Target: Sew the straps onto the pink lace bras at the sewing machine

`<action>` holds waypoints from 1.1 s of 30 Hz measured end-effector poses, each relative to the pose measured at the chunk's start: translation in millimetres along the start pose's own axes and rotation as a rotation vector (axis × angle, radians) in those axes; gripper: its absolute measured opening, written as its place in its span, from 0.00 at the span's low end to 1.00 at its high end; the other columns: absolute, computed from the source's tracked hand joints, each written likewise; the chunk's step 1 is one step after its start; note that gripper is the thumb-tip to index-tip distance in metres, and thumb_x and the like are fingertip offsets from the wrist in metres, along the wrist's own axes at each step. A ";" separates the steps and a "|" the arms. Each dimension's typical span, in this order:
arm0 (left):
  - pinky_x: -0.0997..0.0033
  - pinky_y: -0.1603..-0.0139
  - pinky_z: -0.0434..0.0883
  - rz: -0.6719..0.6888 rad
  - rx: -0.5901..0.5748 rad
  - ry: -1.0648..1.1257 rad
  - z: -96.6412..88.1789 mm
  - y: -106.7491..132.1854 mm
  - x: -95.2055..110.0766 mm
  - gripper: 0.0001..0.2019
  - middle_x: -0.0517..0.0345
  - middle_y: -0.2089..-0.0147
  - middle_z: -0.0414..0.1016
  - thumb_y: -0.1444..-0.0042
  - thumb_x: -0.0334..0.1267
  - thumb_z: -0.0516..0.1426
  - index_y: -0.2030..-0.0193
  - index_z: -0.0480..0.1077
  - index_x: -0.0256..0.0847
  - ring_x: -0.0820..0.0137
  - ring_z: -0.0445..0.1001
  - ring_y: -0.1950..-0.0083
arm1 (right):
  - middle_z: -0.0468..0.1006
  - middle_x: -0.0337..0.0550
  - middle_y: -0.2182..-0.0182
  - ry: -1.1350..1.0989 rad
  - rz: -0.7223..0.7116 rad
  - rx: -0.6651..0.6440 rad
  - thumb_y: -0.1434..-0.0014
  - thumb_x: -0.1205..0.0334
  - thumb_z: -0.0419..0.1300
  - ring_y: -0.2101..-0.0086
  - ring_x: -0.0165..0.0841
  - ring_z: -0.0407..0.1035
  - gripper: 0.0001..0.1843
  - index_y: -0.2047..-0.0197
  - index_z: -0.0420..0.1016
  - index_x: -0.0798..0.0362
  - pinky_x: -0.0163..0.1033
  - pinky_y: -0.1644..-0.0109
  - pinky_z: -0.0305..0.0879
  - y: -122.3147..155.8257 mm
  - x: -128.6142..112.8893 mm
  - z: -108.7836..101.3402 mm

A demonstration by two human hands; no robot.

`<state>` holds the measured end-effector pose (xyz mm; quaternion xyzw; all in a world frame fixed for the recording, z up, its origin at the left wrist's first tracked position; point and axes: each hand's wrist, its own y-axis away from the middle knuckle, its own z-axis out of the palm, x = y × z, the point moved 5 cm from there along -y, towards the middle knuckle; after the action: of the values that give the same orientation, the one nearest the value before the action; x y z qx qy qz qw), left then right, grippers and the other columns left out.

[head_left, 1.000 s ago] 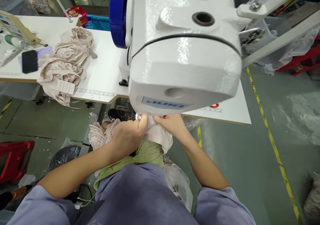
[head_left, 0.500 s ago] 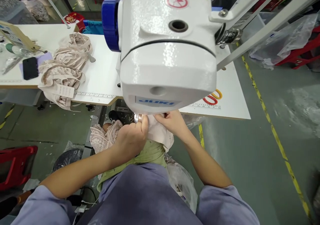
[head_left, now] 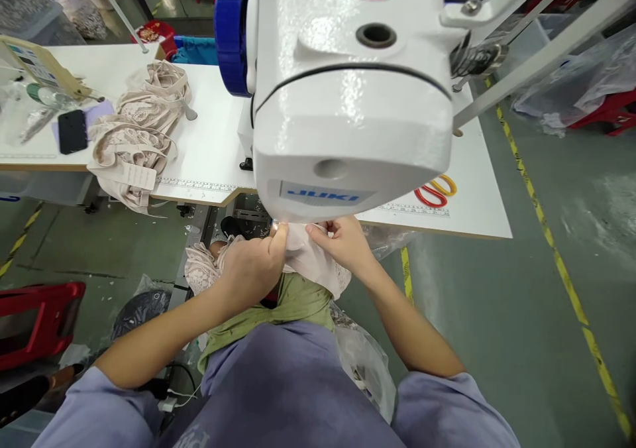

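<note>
A white sewing machine head [head_left: 348, 123] with a blue handwheel [head_left: 231, 42] fills the upper middle of the view and hides its needle area. Just below it, my left hand [head_left: 256, 262] pinches the left edge of a pale pink piece of fabric [head_left: 318, 259]. My right hand [head_left: 342, 242] grips the same fabric on the right between thumb and fingers. The fabric hangs down toward my lap, over a green cloth [head_left: 298, 299]. Beige lace [head_left: 199, 268] hangs to the left of my left hand, partly covered by it.
Beige lace garments [head_left: 144, 130] lie piled on the white table [head_left: 209, 123] at left, near a black phone [head_left: 72, 132]. Scissors with red and yellow handles [head_left: 431, 196] rest right of the machine. A red stool [head_left: 44, 325] stands on the floor at left.
The view has shifted slightly, so the machine and table sit a little further right and higher. My left hand has moved slightly away from my right along the fabric; both keep hold.
</note>
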<state>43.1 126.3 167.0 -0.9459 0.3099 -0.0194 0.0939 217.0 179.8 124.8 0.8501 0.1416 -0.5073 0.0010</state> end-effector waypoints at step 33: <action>0.66 0.60 0.68 -0.764 0.001 0.836 71.1 99.2 -75.4 0.16 0.50 0.61 0.75 0.38 0.50 0.57 0.61 0.74 0.38 0.63 0.71 0.59 | 0.75 0.38 0.64 -0.681 0.361 0.243 0.39 0.52 0.65 0.62 0.32 0.71 0.10 0.60 0.74 0.49 0.41 0.53 0.70 69.9 10.4 162.2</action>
<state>-68.8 104.2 80.1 -0.9028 -0.0436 -0.4250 -0.0500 98.7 91.6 27.2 0.6385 -0.0796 -0.7646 0.0365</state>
